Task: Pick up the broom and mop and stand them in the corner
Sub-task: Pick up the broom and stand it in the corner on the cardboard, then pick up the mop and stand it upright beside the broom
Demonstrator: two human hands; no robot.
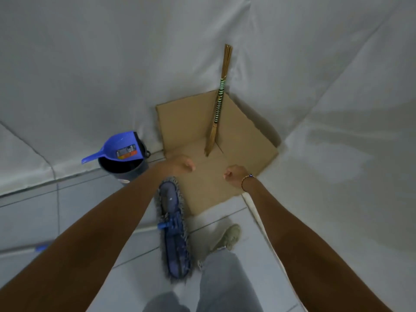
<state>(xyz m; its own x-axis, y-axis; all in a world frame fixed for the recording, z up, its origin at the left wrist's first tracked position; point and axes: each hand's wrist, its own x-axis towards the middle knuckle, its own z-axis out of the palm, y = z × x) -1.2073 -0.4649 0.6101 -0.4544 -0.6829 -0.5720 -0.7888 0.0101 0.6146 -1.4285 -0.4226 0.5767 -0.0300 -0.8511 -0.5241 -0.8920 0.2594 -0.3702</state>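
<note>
White sheeted walls (90,64) meet in a corner lined with cardboard (243,131), where the broom (219,102) already stands propped. The mop (173,233) lies flat on the tiled floor at the cardboard's near edge. With 2 empty hands, left hand (180,164) loosely curled and right hand (235,175) loosely clenched, best grasp the mop's handle and lean it beside the broom.

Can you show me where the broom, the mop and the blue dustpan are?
broom (219,102): head view, on its green-striped handle, standing in the corner.
mop (173,230): head view, on the blue mop head lying on the floor.
dustpan (122,146): head view, on its blue scoop, atop the bucket.
</note>
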